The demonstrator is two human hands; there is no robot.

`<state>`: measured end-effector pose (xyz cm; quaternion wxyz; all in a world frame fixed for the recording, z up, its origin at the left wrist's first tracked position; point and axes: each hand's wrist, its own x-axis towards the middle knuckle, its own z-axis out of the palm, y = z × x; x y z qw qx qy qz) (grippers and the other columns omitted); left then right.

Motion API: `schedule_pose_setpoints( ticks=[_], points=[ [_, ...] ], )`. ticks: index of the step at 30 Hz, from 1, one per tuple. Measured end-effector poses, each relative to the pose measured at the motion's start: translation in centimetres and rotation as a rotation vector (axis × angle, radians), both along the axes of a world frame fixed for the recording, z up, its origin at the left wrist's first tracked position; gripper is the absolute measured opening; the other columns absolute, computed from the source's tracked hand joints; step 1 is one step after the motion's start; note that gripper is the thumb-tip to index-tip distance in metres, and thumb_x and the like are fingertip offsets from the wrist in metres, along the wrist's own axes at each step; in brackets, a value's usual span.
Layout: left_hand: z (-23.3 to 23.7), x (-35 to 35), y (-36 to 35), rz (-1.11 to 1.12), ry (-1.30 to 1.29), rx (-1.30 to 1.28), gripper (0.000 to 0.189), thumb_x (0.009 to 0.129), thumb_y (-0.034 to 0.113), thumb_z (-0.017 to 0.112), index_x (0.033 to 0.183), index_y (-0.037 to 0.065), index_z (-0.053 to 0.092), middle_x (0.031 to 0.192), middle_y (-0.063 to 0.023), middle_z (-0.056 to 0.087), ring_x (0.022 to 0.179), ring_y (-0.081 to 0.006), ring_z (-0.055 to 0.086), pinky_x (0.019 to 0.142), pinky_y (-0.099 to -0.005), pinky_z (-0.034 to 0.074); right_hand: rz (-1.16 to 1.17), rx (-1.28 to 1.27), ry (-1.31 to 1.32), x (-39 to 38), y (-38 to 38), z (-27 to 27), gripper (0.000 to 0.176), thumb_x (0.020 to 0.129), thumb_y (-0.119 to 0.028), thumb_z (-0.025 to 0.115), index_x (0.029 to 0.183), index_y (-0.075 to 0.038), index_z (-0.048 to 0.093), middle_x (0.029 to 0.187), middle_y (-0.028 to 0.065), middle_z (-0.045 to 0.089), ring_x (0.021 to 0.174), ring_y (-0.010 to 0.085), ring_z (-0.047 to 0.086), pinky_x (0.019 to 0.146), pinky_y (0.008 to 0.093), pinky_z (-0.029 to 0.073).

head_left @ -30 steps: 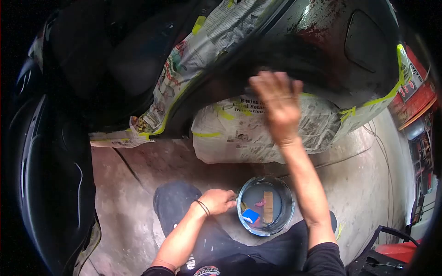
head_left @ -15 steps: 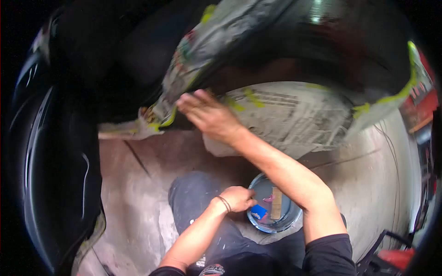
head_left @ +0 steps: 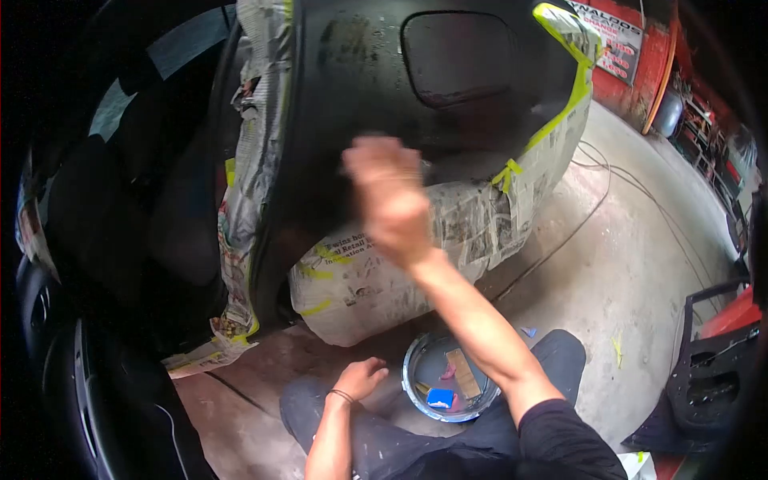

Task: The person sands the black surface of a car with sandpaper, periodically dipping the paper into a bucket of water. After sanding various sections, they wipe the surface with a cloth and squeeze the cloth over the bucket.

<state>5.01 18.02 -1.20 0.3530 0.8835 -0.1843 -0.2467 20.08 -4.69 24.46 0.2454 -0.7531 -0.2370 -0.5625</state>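
My right hand [head_left: 390, 188] lies flat against the dark car body panel [head_left: 336, 104], its fingers stretched out and slightly blurred. Whether anything thin is under the palm cannot be seen. Below the panel, the wheel area is covered with newspaper [head_left: 376, 300] and yellow-green tape. My left hand [head_left: 364, 378] rests by my left knee, fingers loosely apart and nothing in them. Between my legs stands a round basin [head_left: 410, 384] of water holding a blue block [head_left: 440, 398], a tan block [head_left: 462, 374] and a pink scrap [head_left: 448, 371].
Newspaper strips [head_left: 254, 152] line the door opening at the left. A hose [head_left: 560, 244] runs over the concrete floor. At the lower right is a black door-like part [head_left: 712, 376]. A red wall with a sign [head_left: 612, 40] stands at the upper right.
The view has tilted up, showing more of the panel. My right hand has moved from the door-opening edge onto the panel. My left hand has drawn away from the basin's rim.
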Motion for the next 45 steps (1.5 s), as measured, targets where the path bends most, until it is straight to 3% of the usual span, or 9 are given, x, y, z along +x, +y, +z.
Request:
schedule_pose_setpoints(
  ticks=[9,13,17,22,29,35,38,41,45],
  points=[
    [13.9,0.7,-3.6,0.119,-0.951,-0.091,0.040,0.100,0.022,0.073,0.136,0.006,0.069,0.137,-0.0169,0.070,0.135,-0.0397,0.062,0.117,-0.0573,0.042,-0.379,0.088,0.060,1.2,-9.9,-0.2,0.054,0.105,-0.004,0.050,0.156,-0.018,0.060,0.160,0.0069,0.059,0.152,0.0275,0.052,0.131,0.0627,0.025],
    [28.1,5.0,-7.4,0.079,-1.327,0.306,0.078,0.108,0.051,0.053,0.166,0.001,0.039,0.176,-0.0176,0.034,0.166,-0.0389,0.023,0.130,-0.0678,0.002,0.032,0.649,0.274,-4.8,-10.3,-1.8,0.040,0.113,-0.011,0.050,0.151,-0.004,0.062,0.146,0.0183,0.070,0.134,0.0275,0.068,0.115,0.0346,0.048],
    [33.9,13.6,-9.4,0.090,-1.616,0.514,0.081,0.110,0.064,0.040,0.168,0.008,0.039,0.179,-0.0079,0.029,0.168,-0.0337,0.016,0.128,-0.0732,-0.006,0.202,0.762,0.734,-11.9,-10.5,-12.5,0.042,0.113,-0.017,0.057,0.147,0.008,0.061,0.148,0.0198,0.067,0.141,0.0257,0.060,0.120,0.0359,0.043],
    [39.9,19.1,-14.0,0.231,-1.883,0.562,0.076,0.112,0.062,0.037,0.167,0.010,0.041,0.177,-0.0070,0.036,0.165,-0.0310,0.026,0.128,-0.0735,-0.004,0.618,1.815,1.127,-16.5,-12.8,-21.5,0.055,0.106,-0.013,0.067,0.157,0.001,0.052,0.145,0.0134,0.065,0.131,0.0196,0.062,0.119,0.0369,0.044],
    [28.5,10.7,-14.1,-0.024,-1.472,0.427,0.075,0.105,0.053,0.056,0.161,0.003,0.047,0.171,-0.0163,0.042,0.162,-0.0363,0.032,0.129,-0.0738,0.001,0.664,1.325,1.323,-18.7,-13.5,-16.0,0.108,0.086,-0.022,0.090,0.170,-0.012,0.024,0.148,0.0214,0.056,0.137,0.0323,0.057,0.113,0.0482,0.049],
    [9.1,0.2,-11.7,-0.106,-0.822,0.300,0.072,0.102,0.043,0.065,0.162,0.008,0.045,0.165,-0.0228,0.047,0.158,-0.0421,0.037,0.125,-0.0760,0.019,0.114,0.176,1.504,-20.2,-11.9,-20.2,0.075,0.076,-0.029,0.085,0.136,-0.001,0.048,0.120,0.0277,0.067,0.114,0.0453,0.069,0.100,0.0493,0.057],
    [-2.8,-0.7,-10.1,-0.083,-0.720,0.246,0.083,0.101,0.041,0.068,0.171,0.016,0.030,0.163,-0.0248,0.049,0.155,-0.0455,0.042,0.123,-0.0770,0.024,-0.111,-0.386,1.649,-20.3,-9.6,-26.2,0.085,0.083,-0.051,0.080,0.146,0.000,0.053,0.146,0.0299,0.054,0.125,0.0469,0.068,0.104,0.0532,0.057],
    [-7.9,-0.2,-9.6,0.125,0.253,0.033,0.098,0.099,0.038,0.071,0.175,0.023,0.012,0.166,-0.0249,0.045,0.154,-0.0448,0.044,0.122,-0.0763,0.028,-0.207,-0.798,1.617,-20.9,-8.7,-35.3,0.078,0.087,-0.054,0.077,0.142,-0.001,0.064,0.155,0.0242,0.048,0.131,0.0416,0.065,0.103,0.0513,0.058],
    [-7.1,-1.4,-10.1,0.033,-0.187,0.288,0.099,0.099,0.039,0.071,0.175,0.018,0.012,0.165,-0.0221,0.048,0.152,-0.0418,0.047,0.120,-0.0771,0.030,-0.197,-1.070,1.833,-21.4,-8.3,-36.0,0.074,0.088,-0.048,0.073,0.147,-0.005,0.066,0.162,0.0212,0.044,0.138,0.0406,0.061,0.106,0.0536,0.057]
  ],
)
